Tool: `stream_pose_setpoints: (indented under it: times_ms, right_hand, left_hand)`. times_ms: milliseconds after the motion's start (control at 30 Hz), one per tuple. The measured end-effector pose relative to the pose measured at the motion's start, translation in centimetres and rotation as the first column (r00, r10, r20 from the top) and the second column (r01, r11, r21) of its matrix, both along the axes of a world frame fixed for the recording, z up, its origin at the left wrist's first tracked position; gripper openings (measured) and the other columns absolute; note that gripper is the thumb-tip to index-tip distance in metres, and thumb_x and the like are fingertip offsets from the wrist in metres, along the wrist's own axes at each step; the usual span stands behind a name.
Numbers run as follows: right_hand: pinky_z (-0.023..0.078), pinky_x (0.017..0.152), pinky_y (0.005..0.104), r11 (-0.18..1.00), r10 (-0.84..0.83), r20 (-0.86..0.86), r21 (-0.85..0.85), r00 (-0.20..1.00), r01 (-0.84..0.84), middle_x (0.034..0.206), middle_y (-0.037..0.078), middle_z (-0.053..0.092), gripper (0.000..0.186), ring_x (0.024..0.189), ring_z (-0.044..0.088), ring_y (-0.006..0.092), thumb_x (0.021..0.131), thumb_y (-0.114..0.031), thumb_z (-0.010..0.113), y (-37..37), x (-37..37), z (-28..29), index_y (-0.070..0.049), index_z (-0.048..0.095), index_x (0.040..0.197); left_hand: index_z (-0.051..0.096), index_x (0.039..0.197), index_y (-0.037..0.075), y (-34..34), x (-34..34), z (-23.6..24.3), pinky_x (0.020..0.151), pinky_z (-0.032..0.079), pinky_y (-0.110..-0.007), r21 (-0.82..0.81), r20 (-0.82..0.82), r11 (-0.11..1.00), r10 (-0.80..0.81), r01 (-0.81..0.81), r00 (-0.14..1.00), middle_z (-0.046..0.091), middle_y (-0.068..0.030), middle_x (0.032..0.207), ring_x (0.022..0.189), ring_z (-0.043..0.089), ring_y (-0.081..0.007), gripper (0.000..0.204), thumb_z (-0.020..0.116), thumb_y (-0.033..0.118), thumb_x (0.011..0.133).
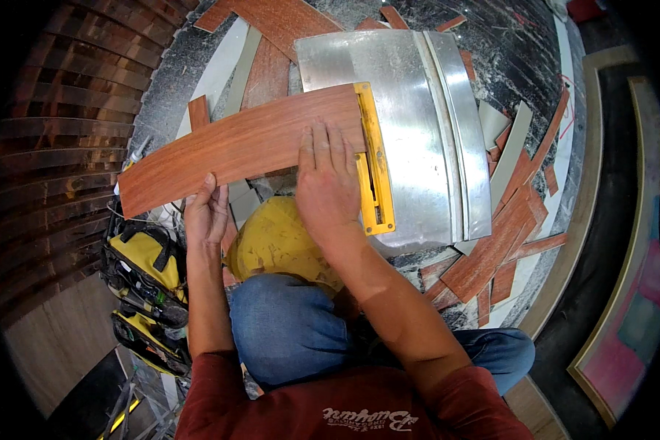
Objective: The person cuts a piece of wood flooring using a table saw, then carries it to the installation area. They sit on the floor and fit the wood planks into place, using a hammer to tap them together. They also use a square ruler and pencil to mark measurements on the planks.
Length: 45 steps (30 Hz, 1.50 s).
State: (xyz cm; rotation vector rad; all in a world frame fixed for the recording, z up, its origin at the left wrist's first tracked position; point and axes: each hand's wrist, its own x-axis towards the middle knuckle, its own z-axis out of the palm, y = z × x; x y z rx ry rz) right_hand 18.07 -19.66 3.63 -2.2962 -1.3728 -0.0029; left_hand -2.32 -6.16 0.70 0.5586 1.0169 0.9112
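Observation:
A reddish-brown wood-grain plank (235, 139) reaches from the left onto the metal table of a table saw (411, 88). Its right end lies against the yellow slotted blade insert (375, 169). My left hand (207, 213) grips the plank's near edge, thumb on top and fingers partly hidden beneath. Flat on top of the plank, close to the insert, my right hand (328, 176) presses with its fingers stretched out. Whether a blade stands up in the slot is hard to make out. Below the plank, a dusty yellow rounded body (282, 231) shows between my arms.
Plank offcuts (491, 249) lie scattered on the dusty floor right of the saw, with more (279, 22) behind it. Yellow-and-black tool bags (150, 257) stand at my left. A metal fence strip (440, 110) crosses the saw table. Overlapping brown slats (59, 147) line the far left.

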Motion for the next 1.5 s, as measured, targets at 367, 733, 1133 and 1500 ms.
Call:
stream_pose_setpoints:
  times_ms: [367, 733, 1133, 1500]
  right_hand:
    - [0.029, 0.123, 0.0481, 1.0, -0.004, -0.001, 0.01, 1.0, 0.004, 0.154, 0.021, 0.05, 0.052, 0.147, 0.041, 0.036, 0.094, -0.014, 0.054, -0.5, -0.3, 0.1, 0.006, 0.055, 0.143]
    - [0.031, 0.121, 0.0465, 1.0, -0.004, 0.016, 0.009, 1.0, 0.004, 0.153, 0.02, 0.051, 0.051, 0.146, 0.043, 0.0354, 0.094, -0.015, 0.054, -1.2, -0.5, 0.5, 0.005, 0.056, 0.142]
    - [0.03, 0.122, 0.047, 1.0, -0.003, 0.001, -0.019, 1.0, 0.003, 0.155, 0.02, 0.048, 0.054, 0.148, 0.04, 0.035, 0.094, -0.016, 0.055, -1.8, -0.8, 0.5, 0.005, 0.053, 0.144]
    - [0.029, 0.122, 0.0474, 1.0, 0.001, -0.016, -0.002, 1.0, -0.002, 0.155, 0.021, 0.048, 0.054, 0.148, 0.039, 0.0362, 0.093, -0.014, 0.055, -2.3, -1.1, 0.4, 0.006, 0.053, 0.144]
  left_hand:
    - [0.063, 0.123, 0.006, -0.8, -0.1, 0.6, 0.09, 0.061, -0.026, 0.0, 0.005, 1.0, -0.007, 0.007, 1.0, 0.071, -0.0036, 0.114, 0.103, 0.07, -0.0127, 0.023, 0.067, 0.007, 0.1]
    - [0.063, 0.123, 0.006, -1.5, -0.5, 0.9, 0.087, 0.062, -0.024, -0.021, -0.011, 1.0, -0.013, 0.013, 1.0, 0.071, -0.0035, 0.113, 0.1, 0.071, -0.0121, 0.023, 0.067, 0.006, 0.1]
    - [0.064, 0.12, 0.007, -2.0, -0.7, 0.8, 0.084, 0.062, -0.023, -0.023, -0.024, 1.0, -0.011, 0.011, 1.0, 0.072, -0.0025, 0.113, 0.099, 0.071, -0.0105, 0.022, 0.069, 0.007, 0.099]
    - [0.063, 0.123, 0.007, -3.0, -0.5, 1.5, 0.094, 0.059, -0.025, -0.003, -0.009, 1.0, -0.009, 0.009, 1.0, 0.071, -0.003, 0.117, 0.106, 0.069, -0.0119, 0.025, 0.069, 0.008, 0.099]
